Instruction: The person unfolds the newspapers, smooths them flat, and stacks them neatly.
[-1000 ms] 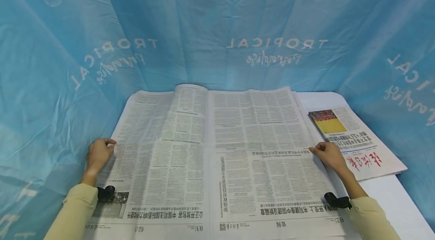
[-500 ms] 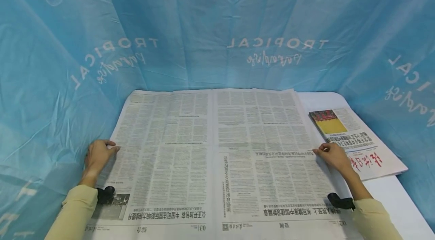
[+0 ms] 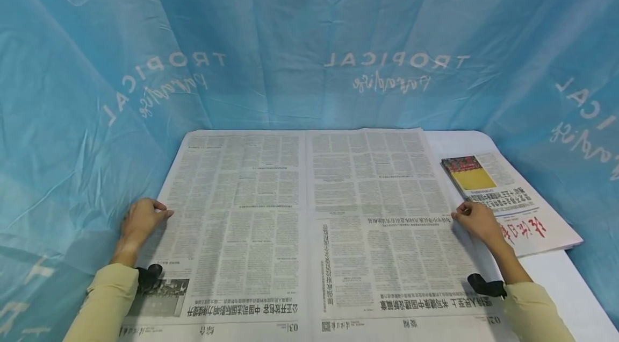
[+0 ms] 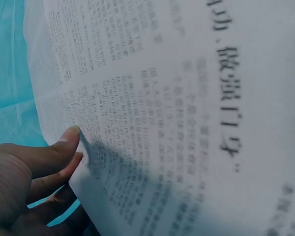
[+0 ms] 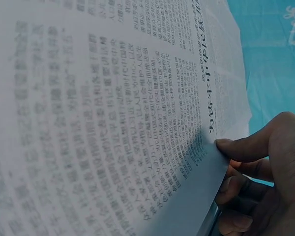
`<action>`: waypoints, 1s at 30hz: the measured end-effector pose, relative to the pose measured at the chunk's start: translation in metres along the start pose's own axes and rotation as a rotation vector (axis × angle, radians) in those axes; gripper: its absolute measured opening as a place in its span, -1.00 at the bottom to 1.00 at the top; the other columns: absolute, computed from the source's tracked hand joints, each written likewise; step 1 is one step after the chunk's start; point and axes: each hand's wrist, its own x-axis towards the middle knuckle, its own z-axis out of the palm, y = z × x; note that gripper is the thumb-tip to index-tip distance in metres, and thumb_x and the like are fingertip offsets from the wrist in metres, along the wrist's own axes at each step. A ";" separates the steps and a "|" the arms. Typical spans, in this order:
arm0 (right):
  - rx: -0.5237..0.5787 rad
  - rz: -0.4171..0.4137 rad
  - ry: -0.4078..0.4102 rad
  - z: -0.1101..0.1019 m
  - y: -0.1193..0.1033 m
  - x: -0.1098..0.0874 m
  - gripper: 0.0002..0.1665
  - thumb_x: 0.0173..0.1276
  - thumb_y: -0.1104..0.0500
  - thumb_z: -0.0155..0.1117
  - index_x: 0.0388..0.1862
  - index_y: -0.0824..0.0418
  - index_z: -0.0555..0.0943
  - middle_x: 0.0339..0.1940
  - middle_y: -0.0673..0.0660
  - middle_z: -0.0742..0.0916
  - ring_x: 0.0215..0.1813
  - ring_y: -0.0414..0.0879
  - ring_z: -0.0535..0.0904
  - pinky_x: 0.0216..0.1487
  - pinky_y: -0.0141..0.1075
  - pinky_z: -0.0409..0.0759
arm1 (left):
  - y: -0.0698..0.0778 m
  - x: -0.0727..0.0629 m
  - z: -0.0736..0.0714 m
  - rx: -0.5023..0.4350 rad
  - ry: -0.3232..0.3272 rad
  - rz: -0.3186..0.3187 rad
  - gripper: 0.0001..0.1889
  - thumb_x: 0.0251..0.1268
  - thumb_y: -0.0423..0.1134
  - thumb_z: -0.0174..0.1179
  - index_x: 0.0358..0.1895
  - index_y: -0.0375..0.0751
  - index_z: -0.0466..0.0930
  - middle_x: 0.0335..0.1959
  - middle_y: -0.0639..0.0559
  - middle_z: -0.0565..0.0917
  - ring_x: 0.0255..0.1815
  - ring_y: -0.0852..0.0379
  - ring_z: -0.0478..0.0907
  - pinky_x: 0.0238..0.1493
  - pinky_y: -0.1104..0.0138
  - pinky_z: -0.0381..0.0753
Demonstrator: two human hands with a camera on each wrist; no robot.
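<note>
A wide newspaper (image 3: 271, 223) lies spread open, its print upside down in the head view and a pale fold running down the middle. My left hand (image 3: 140, 226) is at its left edge; in the left wrist view the thumb and forefinger of that hand (image 4: 44, 169) pinch the sheet's margin. Over at the opposite edge, my right hand (image 3: 479, 223) grips the paper. The right wrist view has the thumb of this hand (image 5: 265, 172) on top of the sheet, with the other fingers curled beneath it.
A folded stack of newspapers (image 3: 508, 207) with red lettering and a yellow picture lies to the right on the white table (image 3: 459, 140). Blue printed curtains (image 3: 309, 35) hang behind and along both sides. A black wrist device (image 3: 150, 277) sits on each forearm.
The raised, curled left page has come down, and the newspaper now lies flatter. Sheet and right hand have shifted slightly right; the left hand has barely moved.
</note>
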 end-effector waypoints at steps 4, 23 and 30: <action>0.005 0.006 -0.019 -0.001 0.000 0.000 -0.71 0.34 0.15 0.24 -0.33 0.42 0.54 -0.48 0.26 0.66 -0.49 -0.08 0.45 -0.49 -0.26 0.34 | 0.003 -0.002 -0.003 0.025 -0.020 -0.033 -0.67 0.30 -0.18 0.26 -0.14 -0.47 0.64 -0.14 -0.45 0.59 -0.28 -0.27 0.54 -0.38 0.01 0.40; 0.000 -0.002 -0.039 -0.002 0.004 0.002 -0.74 0.32 0.18 0.25 -0.38 0.40 0.53 -0.51 0.20 0.61 -0.47 -0.07 0.43 -0.46 -0.25 0.32 | 0.006 0.000 0.002 0.047 -0.009 -0.031 -0.66 0.32 -0.22 0.20 -0.08 -0.53 0.59 -0.17 -0.46 0.59 -0.27 -0.32 0.56 -0.39 -0.03 0.42; -0.022 0.056 -0.061 -0.003 0.001 0.004 -0.73 0.30 0.15 0.22 -0.34 0.40 0.53 -0.45 0.25 0.63 -0.44 -0.02 0.47 -0.48 -0.25 0.32 | 0.007 0.002 0.004 0.095 -0.036 -0.053 -0.67 0.38 -0.22 0.15 -0.06 -0.52 0.57 -0.16 -0.44 0.58 -0.27 -0.29 0.55 -0.31 -0.12 0.41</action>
